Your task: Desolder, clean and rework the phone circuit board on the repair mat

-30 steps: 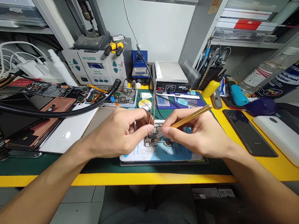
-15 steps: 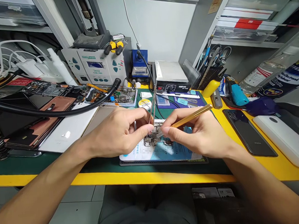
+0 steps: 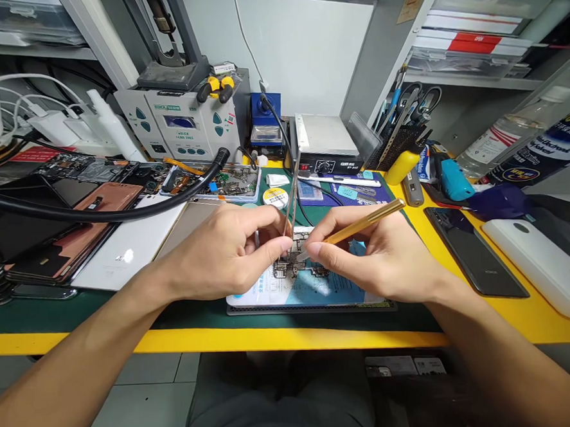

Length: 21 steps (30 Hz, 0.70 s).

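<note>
Metal tweezers (image 3: 294, 197) stand nearly upright between the thumb and fingers of my left hand (image 3: 229, 250), their tips down at a small circuit board (image 3: 284, 269). My right hand (image 3: 365, 254) pinches a gold-handled tool (image 3: 365, 223) like a pen; its pale blade-like tip points left and meets the board or hovers just over it, which I cannot tell. Under the board is a blue and white printed pad (image 3: 271, 295), and my fingers cover part of the board.
A black hose (image 3: 96, 216) arcs over phone parts and a tablet (image 3: 123, 255) at left. Behind stand a hot-air station (image 3: 190, 126) and a small grey box (image 3: 326, 140). A dark phone (image 3: 475, 251) and a white device (image 3: 542, 268) lie at right.
</note>
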Each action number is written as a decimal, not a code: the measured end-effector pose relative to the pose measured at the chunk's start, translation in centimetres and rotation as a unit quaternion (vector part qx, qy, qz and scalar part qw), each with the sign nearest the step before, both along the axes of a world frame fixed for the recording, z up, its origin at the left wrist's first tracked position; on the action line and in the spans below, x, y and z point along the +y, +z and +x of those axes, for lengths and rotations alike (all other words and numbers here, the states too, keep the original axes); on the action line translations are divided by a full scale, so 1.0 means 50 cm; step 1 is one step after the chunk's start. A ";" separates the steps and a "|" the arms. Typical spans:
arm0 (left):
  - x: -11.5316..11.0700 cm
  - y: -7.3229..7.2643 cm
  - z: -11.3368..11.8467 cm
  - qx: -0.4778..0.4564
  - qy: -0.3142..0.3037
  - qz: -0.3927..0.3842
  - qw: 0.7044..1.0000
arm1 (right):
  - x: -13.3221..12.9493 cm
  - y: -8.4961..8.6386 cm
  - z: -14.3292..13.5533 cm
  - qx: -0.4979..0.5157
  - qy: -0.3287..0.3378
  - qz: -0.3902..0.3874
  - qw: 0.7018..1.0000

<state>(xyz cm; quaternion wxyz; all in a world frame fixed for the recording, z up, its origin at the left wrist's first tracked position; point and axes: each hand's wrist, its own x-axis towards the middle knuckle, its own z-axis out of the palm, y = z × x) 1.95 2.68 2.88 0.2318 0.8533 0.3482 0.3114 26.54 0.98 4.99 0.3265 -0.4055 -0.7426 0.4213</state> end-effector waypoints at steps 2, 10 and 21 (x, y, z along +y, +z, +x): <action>0.000 -0.001 0.000 0.001 -0.002 0.001 1.000 | 0.000 -0.001 -0.001 -0.001 0.002 -0.001 1.000; 0.001 -0.001 -0.001 -0.006 -0.008 0.015 1.000 | -0.001 -0.007 0.000 -0.001 0.031 -0.019 0.999; 0.001 -0.005 -0.004 0.005 -0.012 0.021 1.000 | -0.003 -0.004 -0.002 0.010 0.024 -0.065 0.998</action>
